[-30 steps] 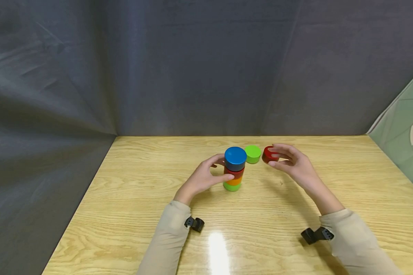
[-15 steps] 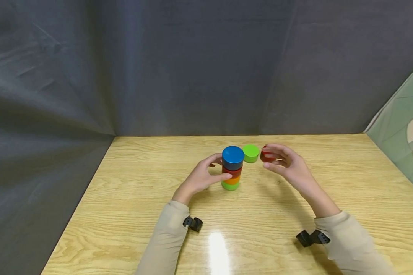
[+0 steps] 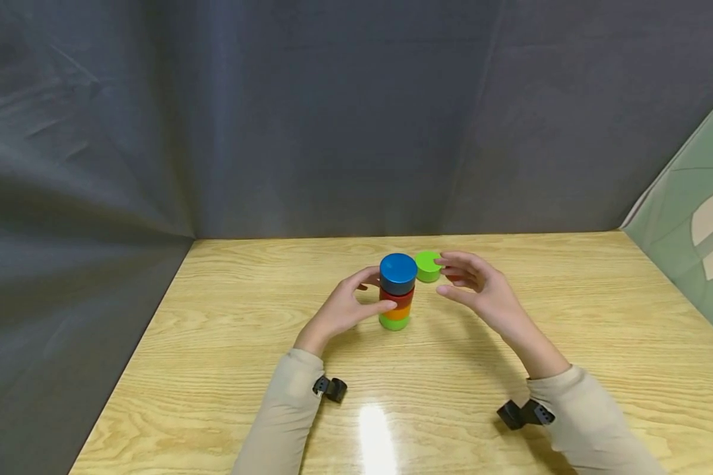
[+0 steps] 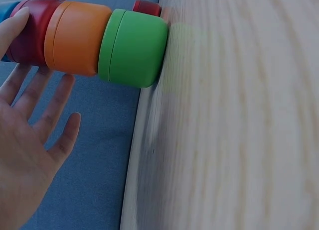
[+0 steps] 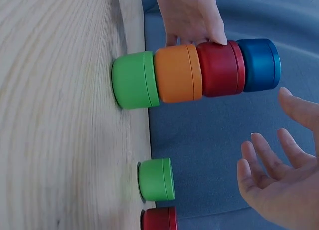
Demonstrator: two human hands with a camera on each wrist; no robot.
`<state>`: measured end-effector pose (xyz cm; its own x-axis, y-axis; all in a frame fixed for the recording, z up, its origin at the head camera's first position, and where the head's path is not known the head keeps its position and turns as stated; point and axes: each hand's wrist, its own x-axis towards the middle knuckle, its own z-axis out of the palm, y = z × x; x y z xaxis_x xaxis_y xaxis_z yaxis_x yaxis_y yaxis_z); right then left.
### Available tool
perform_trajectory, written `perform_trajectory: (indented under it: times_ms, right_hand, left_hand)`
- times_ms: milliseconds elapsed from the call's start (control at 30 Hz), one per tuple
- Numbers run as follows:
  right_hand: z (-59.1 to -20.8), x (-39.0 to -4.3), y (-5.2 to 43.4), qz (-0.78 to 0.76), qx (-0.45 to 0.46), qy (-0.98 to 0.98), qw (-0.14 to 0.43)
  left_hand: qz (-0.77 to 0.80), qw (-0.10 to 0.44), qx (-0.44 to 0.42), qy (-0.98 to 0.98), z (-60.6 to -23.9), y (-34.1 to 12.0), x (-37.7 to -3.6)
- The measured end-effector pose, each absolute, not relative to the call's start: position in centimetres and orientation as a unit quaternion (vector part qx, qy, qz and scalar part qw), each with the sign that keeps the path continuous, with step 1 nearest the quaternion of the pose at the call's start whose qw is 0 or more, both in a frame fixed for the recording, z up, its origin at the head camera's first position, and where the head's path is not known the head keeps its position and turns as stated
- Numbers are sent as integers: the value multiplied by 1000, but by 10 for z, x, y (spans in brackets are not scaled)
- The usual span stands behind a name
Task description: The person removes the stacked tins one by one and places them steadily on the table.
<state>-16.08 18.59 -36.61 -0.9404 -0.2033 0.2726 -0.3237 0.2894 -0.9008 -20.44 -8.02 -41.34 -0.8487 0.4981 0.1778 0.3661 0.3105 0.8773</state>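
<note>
Having let go of the red block [image 5: 158,218], the right hand [image 3: 475,290] is hovering open beside the stack [image 3: 396,291], which the left hand [image 3: 341,309] is steadying with loose, open fingers.

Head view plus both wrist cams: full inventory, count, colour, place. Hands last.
stack: 1, four round blocks, green at the bottom, then orange, red, blue on top; centre of the table.
loose green block: 1, green, on the table just behind and right of the stack.
loose red block: 1, red, on the table beside the loose green block; mostly hidden by fingers in the head view.
table: 1, light wood grain.
backdrop: 1, dark grey cloth, behind and left.
left hand: thumb tip touches the stack's red block, fingers spread.
right hand: fingers relaxed, holds nothing, right of the stack.
</note>
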Motion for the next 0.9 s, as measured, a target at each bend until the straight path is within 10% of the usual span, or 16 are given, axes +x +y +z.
perform_trajectory:
  times_ms: [900]
  right_hand:
    - [-358, -163, 161, 565, 175, -806, 32]
  left_hand:
    - [529, 63, 267, 803, -413, -80, -201]
